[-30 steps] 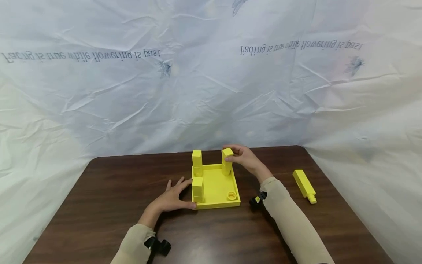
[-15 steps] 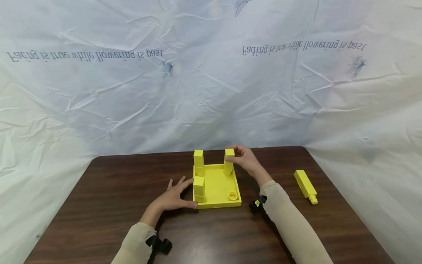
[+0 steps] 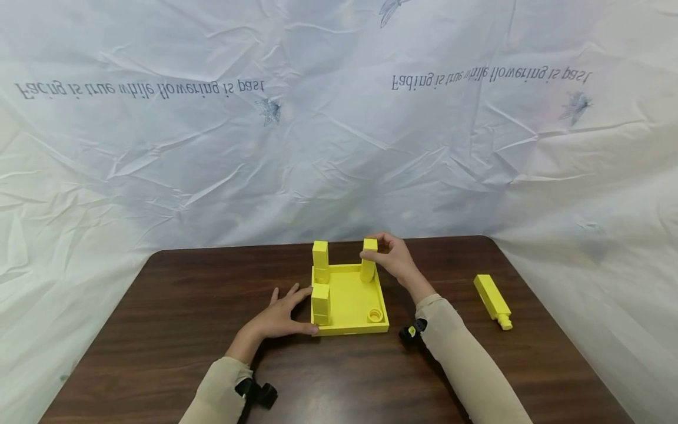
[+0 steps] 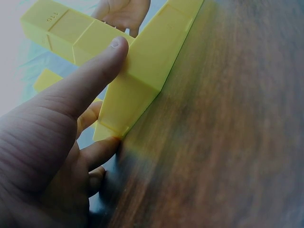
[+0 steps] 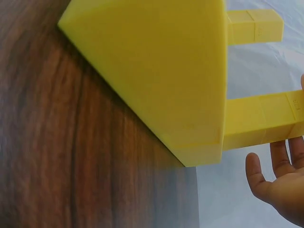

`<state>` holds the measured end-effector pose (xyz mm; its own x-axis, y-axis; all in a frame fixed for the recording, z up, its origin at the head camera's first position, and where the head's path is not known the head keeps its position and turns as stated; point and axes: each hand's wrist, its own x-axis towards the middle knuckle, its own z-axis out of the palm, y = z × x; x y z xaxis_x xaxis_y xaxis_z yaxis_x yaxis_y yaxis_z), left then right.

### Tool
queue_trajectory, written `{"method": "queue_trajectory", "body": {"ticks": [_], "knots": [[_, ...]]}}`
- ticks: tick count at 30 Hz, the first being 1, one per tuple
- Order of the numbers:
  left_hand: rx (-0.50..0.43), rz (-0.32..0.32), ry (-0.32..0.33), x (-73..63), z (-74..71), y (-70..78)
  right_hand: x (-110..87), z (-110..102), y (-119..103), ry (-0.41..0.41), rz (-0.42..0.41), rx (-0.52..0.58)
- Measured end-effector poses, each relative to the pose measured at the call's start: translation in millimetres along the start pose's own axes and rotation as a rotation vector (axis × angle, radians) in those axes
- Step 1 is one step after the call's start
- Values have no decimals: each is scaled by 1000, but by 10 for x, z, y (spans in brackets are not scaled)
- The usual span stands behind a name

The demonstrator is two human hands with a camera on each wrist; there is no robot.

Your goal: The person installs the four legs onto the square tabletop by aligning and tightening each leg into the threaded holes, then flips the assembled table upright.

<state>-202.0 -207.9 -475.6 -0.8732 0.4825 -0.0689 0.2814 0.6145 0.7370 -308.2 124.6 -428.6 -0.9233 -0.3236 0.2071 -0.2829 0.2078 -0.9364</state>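
A shallow yellow tray-like base [image 3: 346, 300] with raised walls sits on the table. My left hand [image 3: 272, 321] holds its near left corner, thumb against the front wall and fingers at the left side. At the far right corner my right hand [image 3: 397, 259] pinches an upright square yellow leg [image 3: 368, 274] between thumb and fingers. Two similar legs stand at the far left corner [image 3: 320, 256] and near left corner [image 3: 320, 303]. The near right corner shows a round threaded socket [image 3: 375, 316]. The right wrist view shows the held leg [image 5: 261, 116] rising from the base, its tip partly behind fingers.
Apart from the base, a loose yellow leg [image 3: 492, 299] with a threaded end lies on the right side of the brown table [image 3: 175, 330]. A pale printed cloth [image 3: 339, 147] hangs behind the table's far edge.
The right hand keeps its pinch on the far right leg, which seems slightly turned from a second ago. The left hand stays on the base. The whole view has shifted slightly.
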Motion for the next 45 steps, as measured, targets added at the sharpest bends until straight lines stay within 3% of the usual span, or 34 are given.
{"method": "queue_trajectory", "body": {"ticks": [11,20,33,45], "knots": [[0,-6,2,3,3,9,62,-93,-23,-145,2,15],[7,-1,0,4,24,4,83,-81,-20,-180,23,41],[13,-12,4,12,21,9,49,11,-4,-86,14,54],[12,-27,8,6,9,20,10,122,18,12,-51,72]]}}
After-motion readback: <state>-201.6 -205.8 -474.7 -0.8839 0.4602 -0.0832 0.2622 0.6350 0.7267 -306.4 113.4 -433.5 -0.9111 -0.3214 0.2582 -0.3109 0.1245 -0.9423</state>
